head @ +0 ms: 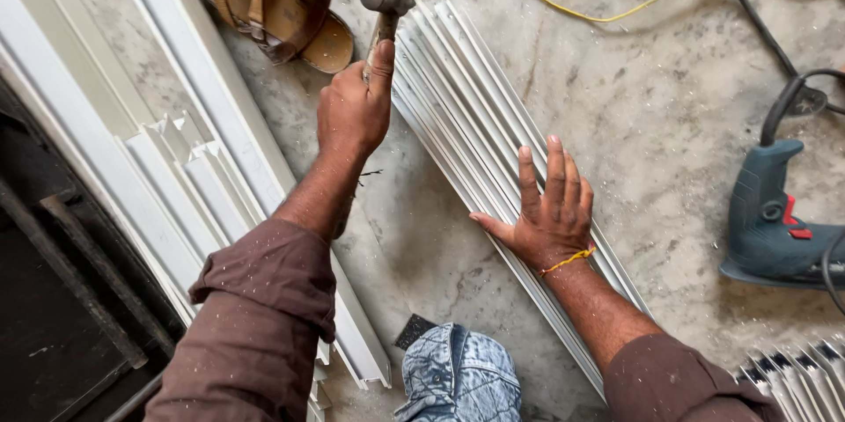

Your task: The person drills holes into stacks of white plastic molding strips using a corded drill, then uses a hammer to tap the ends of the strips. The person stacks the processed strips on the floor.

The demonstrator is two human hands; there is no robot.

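Your left hand (354,105) is closed in a fist around the handle of a hammer (385,1), with the thumb lying straight along the handle. You hold the hammer raised, so its metal head stands above your fist, at the upper end of the strips (458,96). From this view you cannot tell if the head touches the strips or stays just over them.

Your right hand (547,211) is open and flat, with the fingers spread, and it presses down on the same strips near their middle. The strips are long, white and thin, and they lie together in one bundle on the concrete floor (651,114), going diagonally from the hammer down toward your right sleeve. So the bundle is under your right palm and beside your left fist.

On your left side, wider white profiles (189,176) lie on the floor. A brown sandal (286,13) lies at the top, just left of the hammer head. A blue-green drill (770,215) rests on the floor at the right, well apart from your right hand, and a yellow cable (572,7) runs across the top. Your knee in jeans (458,376) is at the bottom, between your two arms.
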